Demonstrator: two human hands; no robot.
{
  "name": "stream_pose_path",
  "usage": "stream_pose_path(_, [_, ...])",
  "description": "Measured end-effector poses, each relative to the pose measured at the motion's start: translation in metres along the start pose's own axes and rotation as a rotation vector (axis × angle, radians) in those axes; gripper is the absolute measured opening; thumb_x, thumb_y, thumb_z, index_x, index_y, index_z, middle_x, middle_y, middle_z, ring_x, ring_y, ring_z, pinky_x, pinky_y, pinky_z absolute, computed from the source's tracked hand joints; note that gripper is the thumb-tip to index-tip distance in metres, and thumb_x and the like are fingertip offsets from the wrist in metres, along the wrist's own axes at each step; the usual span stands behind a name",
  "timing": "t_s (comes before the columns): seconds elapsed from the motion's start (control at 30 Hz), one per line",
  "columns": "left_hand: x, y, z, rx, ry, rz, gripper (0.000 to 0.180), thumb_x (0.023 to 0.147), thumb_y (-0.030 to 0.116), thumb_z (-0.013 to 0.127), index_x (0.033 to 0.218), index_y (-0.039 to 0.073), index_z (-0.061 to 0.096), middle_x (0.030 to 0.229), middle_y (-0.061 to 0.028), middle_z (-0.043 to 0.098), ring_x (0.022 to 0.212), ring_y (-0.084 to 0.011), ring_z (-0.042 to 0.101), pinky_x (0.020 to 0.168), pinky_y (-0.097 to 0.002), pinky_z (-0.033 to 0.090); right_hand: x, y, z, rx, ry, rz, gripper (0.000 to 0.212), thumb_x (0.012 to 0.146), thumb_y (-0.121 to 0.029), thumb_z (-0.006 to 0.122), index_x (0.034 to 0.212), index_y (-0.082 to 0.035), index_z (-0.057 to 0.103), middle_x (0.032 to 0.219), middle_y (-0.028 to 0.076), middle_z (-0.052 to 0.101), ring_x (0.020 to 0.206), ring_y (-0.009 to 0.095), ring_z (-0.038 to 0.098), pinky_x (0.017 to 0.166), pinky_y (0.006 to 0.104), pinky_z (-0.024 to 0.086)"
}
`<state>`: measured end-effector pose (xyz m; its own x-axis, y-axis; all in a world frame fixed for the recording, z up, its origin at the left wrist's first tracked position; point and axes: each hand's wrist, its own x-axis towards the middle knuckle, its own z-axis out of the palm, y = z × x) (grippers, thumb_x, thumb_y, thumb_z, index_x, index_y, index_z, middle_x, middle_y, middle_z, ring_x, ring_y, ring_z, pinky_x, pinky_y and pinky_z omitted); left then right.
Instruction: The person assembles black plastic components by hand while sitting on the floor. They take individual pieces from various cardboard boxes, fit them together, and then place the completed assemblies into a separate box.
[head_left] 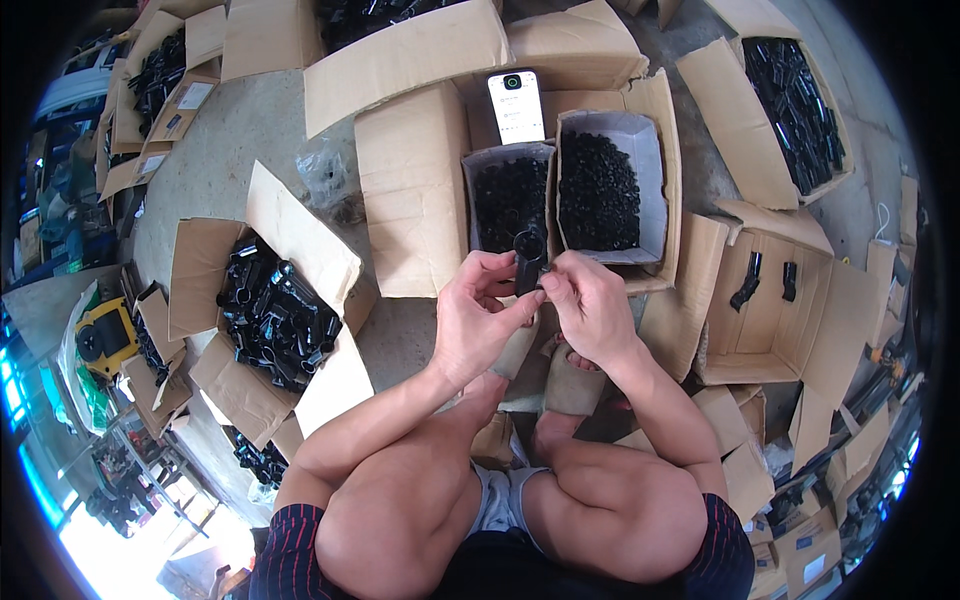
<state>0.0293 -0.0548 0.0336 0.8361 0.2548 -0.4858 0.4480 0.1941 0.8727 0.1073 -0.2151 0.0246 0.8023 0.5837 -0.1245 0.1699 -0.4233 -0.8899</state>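
Between my hands, in front of two trays, is a black plastic part with a round ring end (527, 262), its ring pointing away from me. My left hand (475, 318) is closed on its lower body with thumb and fingers. My right hand (592, 308) is pinched at its right side; whether a small piece sits in those fingertips is hidden. Just beyond, the left grey tray (467, 190) holds small black pieces, and the right grey tray (650, 190) holds a heap of small black pieces. Both trays stand inside an open cardboard box (410, 190).
A lit phone (516, 108) leans at the box's back wall. To the left, an open carton (195, 270) is full of black ring-ended parts. On the right, another carton (755, 345) holds two black parts. A filled carton (790, 110) stands far right. Clear plastic (322, 170) lies on the floor.
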Motion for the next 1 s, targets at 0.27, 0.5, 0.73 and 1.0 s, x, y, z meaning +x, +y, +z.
stream_pose_path(0.27, [0.000,-0.001,-0.002,-0.004,-0.013,-0.023,0.041,0.085,-0.002,0.079,0.116,-0.003,0.053,0.108,-0.0148,0.069,0.093,-0.0168,0.071,0.069,-0.0260,0.062,0.001,0.007,0.005,-0.168,0.062,-0.093,0.016,0.096,-0.016,0.065,0.097,0.000,0.061,0.085,0.015,0.063,0.072,0.033,0.066,0.064,0.0412,0.054])
stream_pose_path(0.5, [-0.001,0.001,-0.004,0.026,0.018,-0.015,0.043,0.085,-0.002,0.079,0.117,-0.003,0.052,0.107,-0.0152,0.069,0.091,-0.0179,0.072,0.072,-0.0269,0.062,0.001,-0.003,0.012,0.007,0.095,-0.019,0.017,0.097,-0.016,0.065,0.092,0.000,0.063,0.081,0.016,0.064,0.072,0.032,0.067,0.063,0.0412,0.053])
stream_pose_path(0.73, [0.002,0.002,-0.007,0.000,0.043,0.011,0.041,0.084,-0.001,0.080,0.117,-0.004,0.055,0.110,-0.0159,0.068,0.092,-0.0159,0.070,0.065,-0.0269,0.063,0.003,-0.005,0.020,-0.004,0.181,-0.079,0.016,0.095,-0.015,0.066,0.091,0.000,0.062,0.081,0.014,0.064,0.070,0.032,0.065,0.063,0.0425,0.051])
stream_pose_path(1.0, [0.000,0.003,-0.010,-0.012,0.040,0.002,0.041,0.084,-0.002,0.080,0.116,-0.005,0.055,0.112,-0.0168,0.067,0.092,-0.0177,0.071,0.065,-0.0271,0.063,0.006,-0.016,0.021,0.064,0.271,-0.107,0.017,0.098,-0.015,0.062,0.089,0.000,0.062,0.077,0.014,0.062,0.069,0.032,0.063,0.063,0.0416,0.051])
